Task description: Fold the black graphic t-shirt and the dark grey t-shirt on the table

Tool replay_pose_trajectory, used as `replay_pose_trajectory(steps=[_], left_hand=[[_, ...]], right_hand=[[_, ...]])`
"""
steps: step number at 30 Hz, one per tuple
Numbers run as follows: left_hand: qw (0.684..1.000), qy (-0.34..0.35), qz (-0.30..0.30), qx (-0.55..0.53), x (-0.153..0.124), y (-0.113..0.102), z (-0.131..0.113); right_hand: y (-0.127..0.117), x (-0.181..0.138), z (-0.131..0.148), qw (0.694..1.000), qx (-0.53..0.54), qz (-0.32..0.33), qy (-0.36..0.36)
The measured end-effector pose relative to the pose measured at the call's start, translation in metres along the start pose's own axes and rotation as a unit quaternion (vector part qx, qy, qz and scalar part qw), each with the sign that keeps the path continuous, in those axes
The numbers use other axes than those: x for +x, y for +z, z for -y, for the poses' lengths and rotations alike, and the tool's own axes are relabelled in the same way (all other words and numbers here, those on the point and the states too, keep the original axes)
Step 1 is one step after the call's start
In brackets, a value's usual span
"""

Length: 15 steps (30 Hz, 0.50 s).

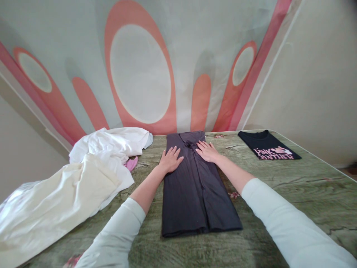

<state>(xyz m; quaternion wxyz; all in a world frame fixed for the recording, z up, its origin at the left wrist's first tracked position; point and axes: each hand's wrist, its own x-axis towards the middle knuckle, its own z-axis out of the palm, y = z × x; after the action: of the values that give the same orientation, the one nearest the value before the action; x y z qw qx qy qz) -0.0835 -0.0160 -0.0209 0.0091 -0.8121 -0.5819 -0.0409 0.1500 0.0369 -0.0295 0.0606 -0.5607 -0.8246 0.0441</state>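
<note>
A dark grey garment that looks like a pair of trousers [185,201] lies lengthwise on the table, its far end near the back edge. My left hand [170,160] rests on its left side, palm down with the fingers spread. On the upper right part lies my right hand [207,151], also flat with fingers apart. Between the two hands the cloth is bunched into a small knot-like gather, and creases run down from it toward the near hem. Neither hand grips the fabric.
A loose heap of white cloth [111,143] and a cream cloth [64,201] covers the table's left side, with a bit of pink fabric [131,163] showing. A folded black T-shirt [264,143] with pink print lies at the back right. A patterned backdrop [184,56] rises behind the wood-patterned table [281,178].
</note>
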Motion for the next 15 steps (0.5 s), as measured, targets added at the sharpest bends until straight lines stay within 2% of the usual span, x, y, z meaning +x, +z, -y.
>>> replay_pose_trajectory(steps=[4, 7, 10, 12, 15], left_hand=[[1.000, 0.012, -0.016, -0.007, -0.016, -0.007, -0.012], [0.994, 0.089, -0.032, -0.046, -0.035, -0.019, -0.030], [0.985, 0.129, -0.046, -0.107, -0.047, -0.033, -0.053], [0.983, 0.118, -0.032, -0.140, -0.050, -0.039, -0.068], [0.982, 0.083, 0.016, -0.167, -0.054, -0.045, -0.088]], right_hand=[[-0.007, -0.029, 0.010, 0.997, -0.004, -0.065, -0.030], [-0.016, -0.076, 0.022, 0.988, 0.039, -0.119, -0.087], [-0.027, -0.127, 0.031, 0.981, 0.118, -0.108, -0.107], [-0.032, -0.152, 0.034, 0.976, 0.167, -0.082, -0.112], [-0.035, -0.170, 0.031, 0.969, 0.210, -0.070, -0.110]])
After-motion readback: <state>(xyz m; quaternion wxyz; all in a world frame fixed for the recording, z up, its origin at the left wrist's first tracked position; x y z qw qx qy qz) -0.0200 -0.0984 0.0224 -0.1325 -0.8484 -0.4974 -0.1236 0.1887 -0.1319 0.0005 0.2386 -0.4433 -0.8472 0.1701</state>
